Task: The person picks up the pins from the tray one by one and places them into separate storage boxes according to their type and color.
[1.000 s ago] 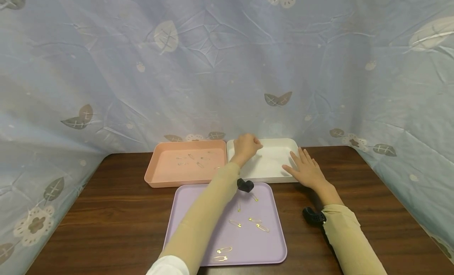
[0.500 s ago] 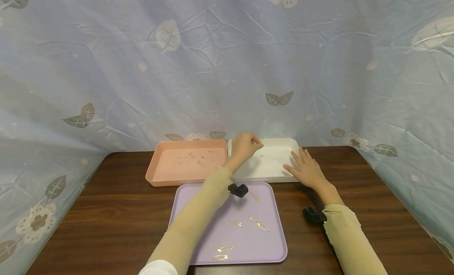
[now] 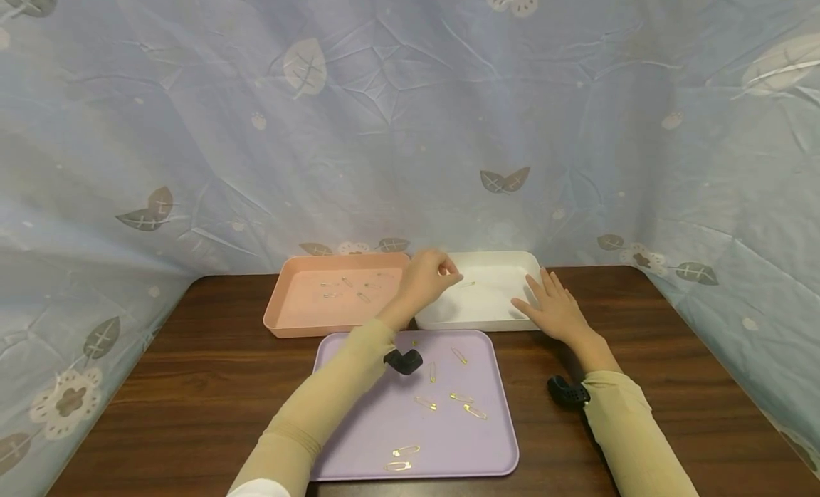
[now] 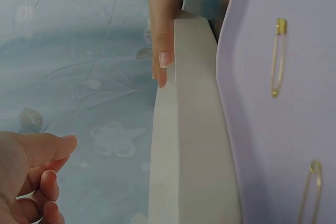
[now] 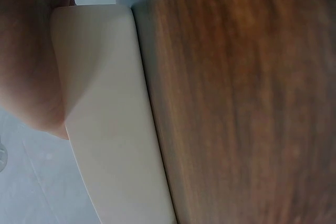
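My left hand [image 3: 424,278] hovers over the left part of the white tray [image 3: 474,325], fingers curled and thumb tip against the index finger. Nothing shows between those fingertips in the left wrist view, where the left hand [image 4: 37,177] appears at lower left. A gold safety pin [image 3: 470,283] lies in the white tray, just right of the hand. My right hand [image 3: 552,306] rests at that tray's right rim with fingers spread; the right wrist view shows it against the tray wall [image 5: 110,103]. Nearer me, the lilac tray [image 3: 359,447] bears several gold safety pins [image 3: 475,411].
A pink tray [image 3: 272,319] with several silvery safety pins [image 3: 364,297] stands directly left of the white one. All the trays sit on a dark wooden table [image 3: 192,383]. A patterned blue-grey cloth [image 3: 397,127] hangs behind and at the sides.
My left hand has drawn left and slightly toward me, away from the safety pin, which now shows plainly in the white tray. The right hand has stayed at the rim.
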A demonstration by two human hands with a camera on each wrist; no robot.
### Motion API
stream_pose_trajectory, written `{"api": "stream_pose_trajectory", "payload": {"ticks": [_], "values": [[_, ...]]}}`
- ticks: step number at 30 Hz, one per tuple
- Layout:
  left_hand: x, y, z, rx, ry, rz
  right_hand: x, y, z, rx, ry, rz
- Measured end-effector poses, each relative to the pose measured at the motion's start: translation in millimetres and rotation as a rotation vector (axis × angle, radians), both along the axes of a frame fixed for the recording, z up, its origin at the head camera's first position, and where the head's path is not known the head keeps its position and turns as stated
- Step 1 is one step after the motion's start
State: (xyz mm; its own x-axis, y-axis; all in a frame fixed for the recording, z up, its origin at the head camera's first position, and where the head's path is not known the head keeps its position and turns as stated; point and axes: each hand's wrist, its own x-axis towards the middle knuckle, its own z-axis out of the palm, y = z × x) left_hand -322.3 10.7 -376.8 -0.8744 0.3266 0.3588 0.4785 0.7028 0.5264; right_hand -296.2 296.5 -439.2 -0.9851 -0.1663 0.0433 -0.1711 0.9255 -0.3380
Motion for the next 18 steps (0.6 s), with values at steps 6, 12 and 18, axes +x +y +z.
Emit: {"api": "stream_pose_trajectory", "payload": {"ticks": [6,12,18], "values": [[12.4,-14.6,2.4,0.024,0.028,-0.020,0.0,0,-0.4,0.001,0.007,-0.001],[23.0,-29.0,2.8,0.068,0.040,-0.028,0.3,-1,-0.4,-0.005,0.006,0.004],[33.5,-41.3,-2.8,0.083,0.055,-0.065,-0.1,0,-0.6,-0.003,0.006,0.005]]}}
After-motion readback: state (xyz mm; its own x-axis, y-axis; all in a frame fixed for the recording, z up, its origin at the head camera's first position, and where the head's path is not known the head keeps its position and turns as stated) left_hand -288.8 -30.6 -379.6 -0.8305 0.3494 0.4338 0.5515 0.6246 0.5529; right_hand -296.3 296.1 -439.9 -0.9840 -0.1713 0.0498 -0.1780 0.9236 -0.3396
